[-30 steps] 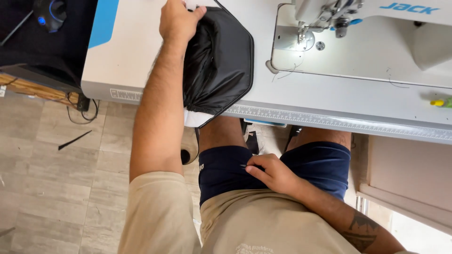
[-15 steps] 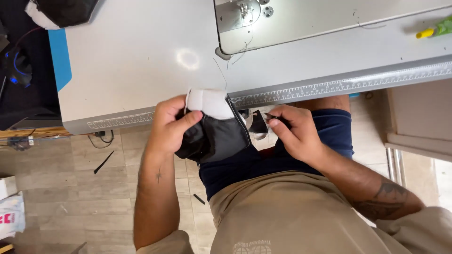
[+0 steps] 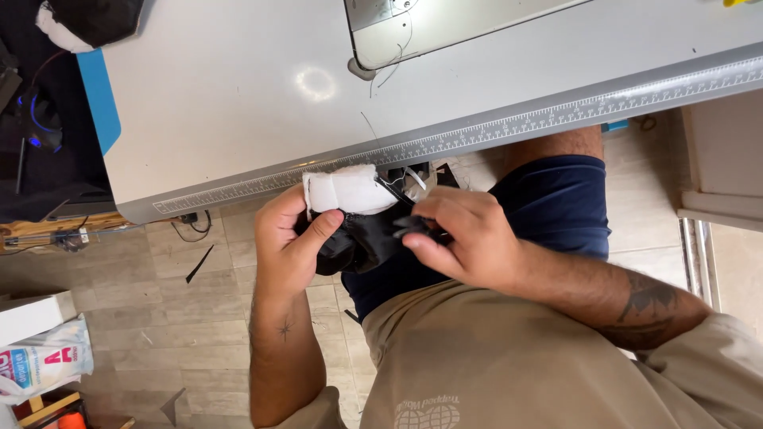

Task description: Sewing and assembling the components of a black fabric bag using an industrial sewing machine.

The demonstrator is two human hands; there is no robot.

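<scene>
Already my left hand (image 3: 290, 242) clamped the black-and-white padded piece (image 3: 350, 210) while my right hand (image 3: 457, 238) pinched small snips (image 3: 413, 226), trimming unfinished.

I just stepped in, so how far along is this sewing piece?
Done: black-and-white fabric piece is off the sewing table. In hand: left hand grips it, right hand works a small dark tool at its edge. Left: cannot tell; the seams are hidden.

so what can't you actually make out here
Head view only:
- Small dark tool in the right hand: mostly covered by its fingers, kind unclear.
- Black and white fabric piece: lower part hidden by the left hand.
- Sewing machine: cut off by the top edge.
</scene>
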